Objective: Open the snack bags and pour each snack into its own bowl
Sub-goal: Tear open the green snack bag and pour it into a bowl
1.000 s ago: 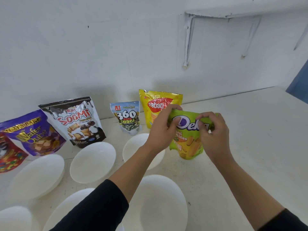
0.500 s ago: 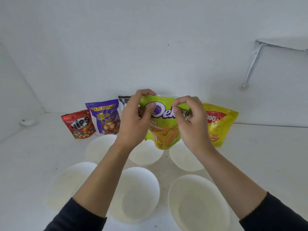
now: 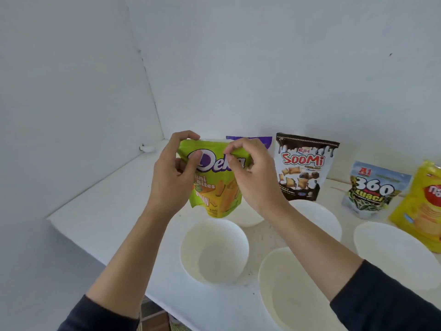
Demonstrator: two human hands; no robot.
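Centrally, in the head view, a green snack bag (image 3: 216, 187) is held upright in the air above the white counter (image 3: 107, 211), clear of its surface. The left hand (image 3: 171, 177) grasps the bag's upper left corner: its fingers curl over the top edge and the thumb presses on the printed front. The right hand (image 3: 253, 177) pinches the top edge right of the middle between thumb and forefinger, with the other fingers curled behind. Whether the top seal is torn cannot be told. Dark sleeves cover both forearms near the bottom edge of the picture.

Below the bag, five white bowls stand on the counter. The left front bowl (image 3: 214, 256) sits directly under the bag's lower end. A rear bowl (image 3: 248, 217) is partly hidden behind the bag, and a second rear bowl (image 3: 321, 218) is partly covered by the right forearm. The middle front bowl (image 3: 286, 297) lies nearest the camera, and the right bowl (image 3: 393, 256) sits beside it.

Along the back wall, other bags stand upright: a purple bag (image 3: 250, 140), mostly hidden by the hands, then a black bag (image 3: 304, 168), a small blue-and-white bag (image 3: 372, 189) and a yellow bag (image 3: 424, 206), which is cut off by the right edge.
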